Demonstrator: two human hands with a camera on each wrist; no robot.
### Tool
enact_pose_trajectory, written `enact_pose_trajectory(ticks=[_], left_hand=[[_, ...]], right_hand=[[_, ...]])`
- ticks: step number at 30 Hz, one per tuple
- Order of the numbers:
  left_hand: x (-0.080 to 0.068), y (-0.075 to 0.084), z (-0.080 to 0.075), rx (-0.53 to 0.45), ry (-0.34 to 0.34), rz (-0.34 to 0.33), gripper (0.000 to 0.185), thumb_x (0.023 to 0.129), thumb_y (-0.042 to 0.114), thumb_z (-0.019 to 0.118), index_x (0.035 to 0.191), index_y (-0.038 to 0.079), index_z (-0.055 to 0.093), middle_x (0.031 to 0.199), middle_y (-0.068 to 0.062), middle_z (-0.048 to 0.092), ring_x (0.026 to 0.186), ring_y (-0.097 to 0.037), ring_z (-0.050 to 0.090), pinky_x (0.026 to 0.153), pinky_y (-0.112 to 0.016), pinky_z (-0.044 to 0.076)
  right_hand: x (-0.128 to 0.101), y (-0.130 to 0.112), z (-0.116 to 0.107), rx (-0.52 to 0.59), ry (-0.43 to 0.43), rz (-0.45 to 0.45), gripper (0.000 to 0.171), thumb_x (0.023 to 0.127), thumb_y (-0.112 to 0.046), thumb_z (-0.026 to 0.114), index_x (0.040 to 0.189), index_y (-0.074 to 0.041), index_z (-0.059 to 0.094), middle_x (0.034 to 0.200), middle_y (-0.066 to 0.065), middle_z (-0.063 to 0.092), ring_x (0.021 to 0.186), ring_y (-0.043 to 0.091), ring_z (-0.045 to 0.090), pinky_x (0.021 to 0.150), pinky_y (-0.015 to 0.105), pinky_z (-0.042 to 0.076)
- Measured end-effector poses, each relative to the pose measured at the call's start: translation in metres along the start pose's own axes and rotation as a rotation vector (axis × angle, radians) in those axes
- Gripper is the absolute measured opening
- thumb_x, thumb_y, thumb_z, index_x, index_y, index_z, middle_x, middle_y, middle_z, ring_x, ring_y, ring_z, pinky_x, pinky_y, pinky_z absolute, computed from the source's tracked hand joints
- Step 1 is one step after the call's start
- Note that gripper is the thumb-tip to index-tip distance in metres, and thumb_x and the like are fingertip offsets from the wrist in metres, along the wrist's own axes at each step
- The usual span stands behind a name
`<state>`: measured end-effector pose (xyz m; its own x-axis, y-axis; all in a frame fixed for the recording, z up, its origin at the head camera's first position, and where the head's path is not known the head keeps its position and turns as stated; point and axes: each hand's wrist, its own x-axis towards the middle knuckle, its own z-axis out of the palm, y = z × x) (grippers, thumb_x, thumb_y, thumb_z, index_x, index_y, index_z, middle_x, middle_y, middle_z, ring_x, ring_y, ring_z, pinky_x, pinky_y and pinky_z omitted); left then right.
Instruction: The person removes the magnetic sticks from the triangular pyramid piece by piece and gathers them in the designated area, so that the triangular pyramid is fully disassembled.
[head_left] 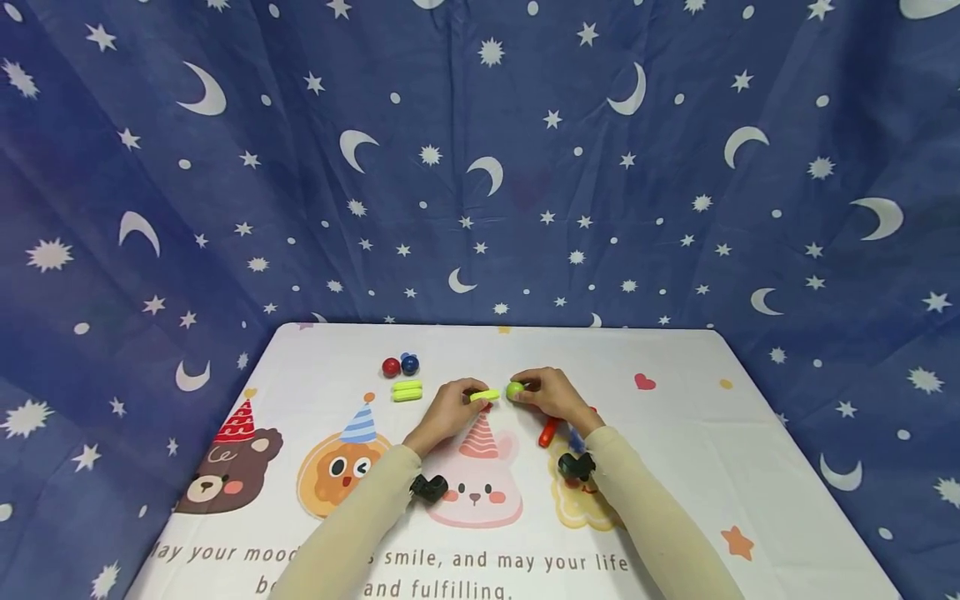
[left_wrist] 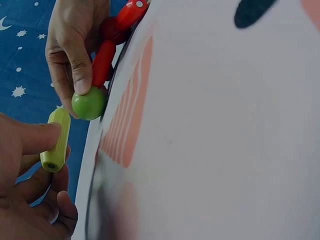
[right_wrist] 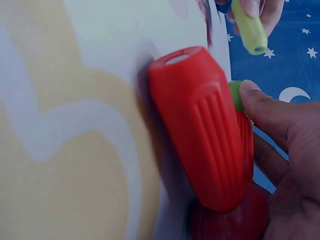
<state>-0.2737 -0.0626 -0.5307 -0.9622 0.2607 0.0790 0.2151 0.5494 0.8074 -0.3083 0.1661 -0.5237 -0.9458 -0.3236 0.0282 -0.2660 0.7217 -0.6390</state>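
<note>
My left hand point(head_left: 452, 407) pinches a yellow-green ribbed rod point(head_left: 486, 395) between thumb and fingers; a hole shows in the rod's end point(left_wrist: 51, 162). Just to its right, my right hand point(head_left: 553, 393) holds a green ball point(head_left: 513, 390) with thumb and fingertips. A small gap separates rod and ball. In the left wrist view, a red ribbed rod point(left_wrist: 103, 62) meets the green ball and leads to a dark red ball point(left_wrist: 114, 31). From that ball another red rod point(right_wrist: 200, 130) angles out, large in the right wrist view. The right hand partly hides these pieces.
At the back left of the table lie a red ball point(head_left: 391, 367), a dark blue ball point(head_left: 410, 364) and two yellow-green rods point(head_left: 407, 396) side by side. Something blue point(head_left: 576, 442) shows beside the right wrist. A starry blue curtain point(head_left: 480, 250) hangs behind the table.
</note>
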Motion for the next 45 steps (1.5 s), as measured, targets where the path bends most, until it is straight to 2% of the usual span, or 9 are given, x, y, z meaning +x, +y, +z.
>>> enact_pose_trajectory(ticks=[7,14,23,34,45], left_hand=[[-0.006,0.002,-0.005,0.008,0.014,0.004,0.019,0.091,0.02,0.07,0.11,0.019,0.07,0.113,0.0,0.07,0.098,-0.017,0.06,0.09,-0.038,0.049],[-0.016,0.003,-0.012,-0.018,0.025,-0.003,0.025,0.091,0.017,0.07,0.116,0.018,0.069,0.119,-0.001,0.069,0.111,-0.02,0.061,0.098,-0.044,0.049],[-0.028,-0.004,-0.029,0.008,0.117,0.025,0.02,0.088,0.014,0.073,0.108,0.018,0.071,0.1,0.003,0.069,0.091,-0.013,0.057,0.083,-0.032,0.044],[-0.042,-0.012,-0.051,0.051,0.161,0.01,0.021,0.09,0.017,0.072,0.11,0.02,0.071,0.102,0.002,0.068,0.093,-0.016,0.057,0.081,-0.029,0.044],[-0.05,-0.022,-0.064,0.06,0.186,0.043,0.022,0.088,0.015,0.074,0.11,0.015,0.071,0.102,-0.002,0.069,0.093,-0.016,0.059,0.081,-0.03,0.047]], right_hand=[[-0.001,0.003,0.0,0.009,-0.007,0.014,0.033,0.085,-0.026,0.077,0.116,-0.017,0.073,0.112,0.005,0.073,0.096,0.018,0.065,0.093,0.04,0.053],[-0.001,0.003,0.001,0.018,-0.01,0.022,0.032,0.085,-0.024,0.078,0.116,-0.017,0.073,0.112,0.004,0.073,0.094,0.016,0.064,0.092,0.038,0.053],[0.0,0.0,0.003,0.038,-0.021,0.037,0.032,0.084,-0.022,0.078,0.116,-0.017,0.073,0.112,0.003,0.073,0.093,0.016,0.062,0.093,0.038,0.052],[-0.001,0.001,0.002,0.047,-0.019,0.034,0.032,0.084,-0.022,0.078,0.115,-0.017,0.073,0.11,0.004,0.073,0.093,0.016,0.062,0.094,0.039,0.051],[-0.001,0.001,-0.001,0.034,-0.002,0.035,0.032,0.085,-0.02,0.078,0.116,-0.017,0.073,0.112,0.004,0.073,0.095,0.017,0.062,0.095,0.039,0.051]])
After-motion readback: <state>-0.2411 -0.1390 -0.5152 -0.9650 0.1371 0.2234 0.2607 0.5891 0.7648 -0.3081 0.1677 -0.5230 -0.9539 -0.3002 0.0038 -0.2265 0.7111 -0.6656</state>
